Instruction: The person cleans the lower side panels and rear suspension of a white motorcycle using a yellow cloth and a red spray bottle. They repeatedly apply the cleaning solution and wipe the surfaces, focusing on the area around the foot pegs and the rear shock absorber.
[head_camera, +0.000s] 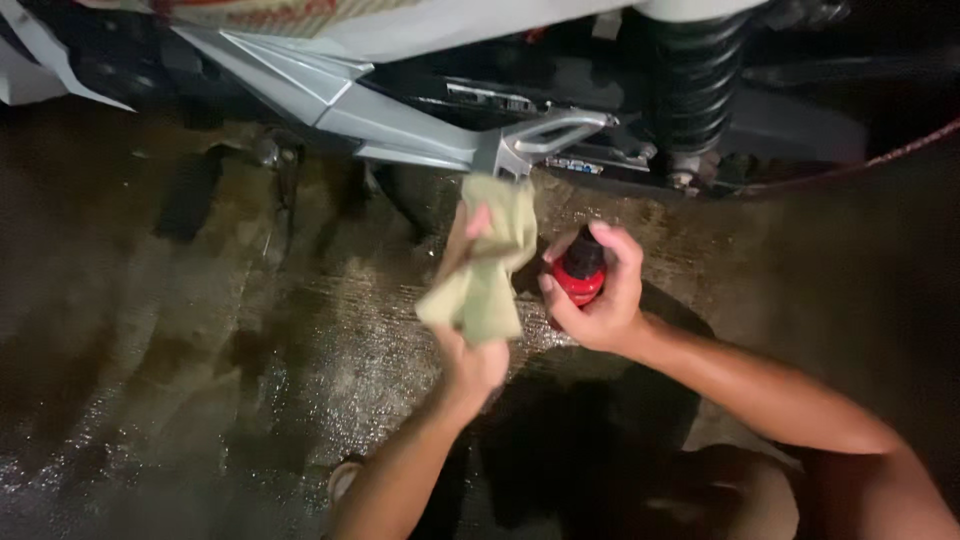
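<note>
Wet concrete floor (250, 380) lies open toward 9 o'clock; a scooter body (400, 120) bounds the 12 o'clock edge, its top cut off. Left hand (470, 340) rises from 6 o'clock, fingers clenched on an olive cloth (485, 270). Right hand (600, 295), arm entering from 4 o'clock, wraps a red bottle (580, 275), label hidden.

Tan cloth (480, 262) bunched, hanging, held up; small red black-capped bottle (580, 272) beside it.
</note>
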